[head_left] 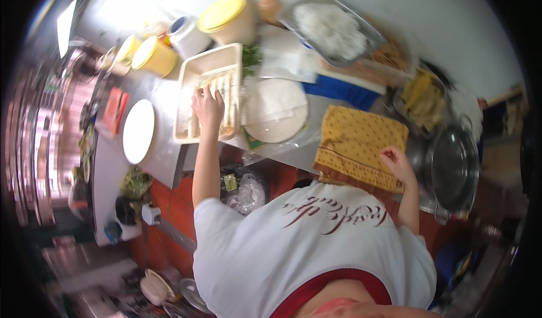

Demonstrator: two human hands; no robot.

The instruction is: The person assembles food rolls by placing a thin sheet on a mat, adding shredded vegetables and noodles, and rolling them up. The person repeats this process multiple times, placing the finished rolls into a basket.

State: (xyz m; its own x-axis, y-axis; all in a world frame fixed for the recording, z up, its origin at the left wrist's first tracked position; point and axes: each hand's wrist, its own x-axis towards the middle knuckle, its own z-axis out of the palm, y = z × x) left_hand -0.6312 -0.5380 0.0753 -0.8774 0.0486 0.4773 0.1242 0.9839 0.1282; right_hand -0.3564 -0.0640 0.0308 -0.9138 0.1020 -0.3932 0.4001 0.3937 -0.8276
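Pale rolls, side by side in cream basket. Left hand over them, fingers slightly parted; any hold hidden, cannot tell. Probably mid-placing or straightening. For the next move: light, careful fingertips. Beside basket, round white sheets. Farther right, right hand curled above yellow patterned cloth; grip unclear.

Yellow-lidded tubs — red floor, leafy greens.

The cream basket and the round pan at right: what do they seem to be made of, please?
Cream basket: probably plastic, matte, judging by its even colour and smooth rim. Round pan: likely metal, smooth and somewhat glossy, judging by its grey sheen.
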